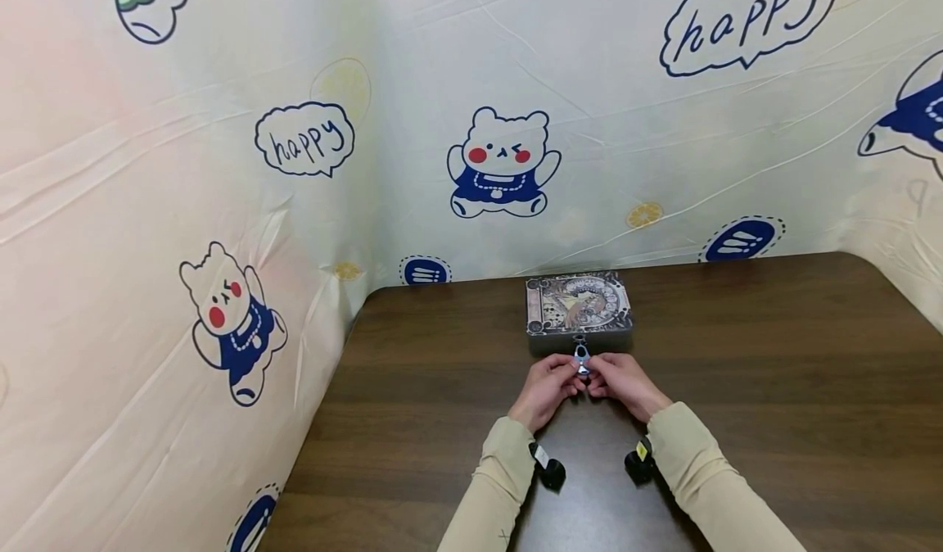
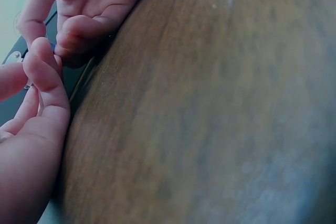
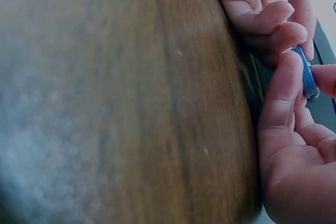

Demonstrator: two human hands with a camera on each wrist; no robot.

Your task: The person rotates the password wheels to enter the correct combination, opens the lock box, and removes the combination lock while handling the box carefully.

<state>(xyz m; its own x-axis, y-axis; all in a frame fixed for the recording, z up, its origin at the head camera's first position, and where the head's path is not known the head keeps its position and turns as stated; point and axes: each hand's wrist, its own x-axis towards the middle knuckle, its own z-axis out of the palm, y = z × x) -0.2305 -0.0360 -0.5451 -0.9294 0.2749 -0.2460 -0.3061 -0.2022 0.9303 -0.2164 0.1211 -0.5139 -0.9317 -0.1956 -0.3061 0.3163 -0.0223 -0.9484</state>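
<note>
A decorated tin box [image 1: 578, 305] with a printed lid sits at the back of the table, its lid down. At its front clasp hangs a small blue padlock [image 1: 582, 357], seen edge-on as a blue padlock [image 3: 308, 77] in the right wrist view. My left hand [image 1: 547, 388] pinches the padlock from the left. From the other side, my right hand [image 1: 626, 384] pinches it between thumb and curled index finger. The fingertips of both hands meet at its lower end and partly cover it. In the left wrist view the fingers hide most of the padlock.
The dark wooden table [image 1: 412, 421] extends to both sides of the box. Behind and to the left hangs a pale curtain [image 1: 405, 151] with cartoon bears. Black wrist cameras [image 1: 552, 475] are strapped below the sleeves, close over the tabletop.
</note>
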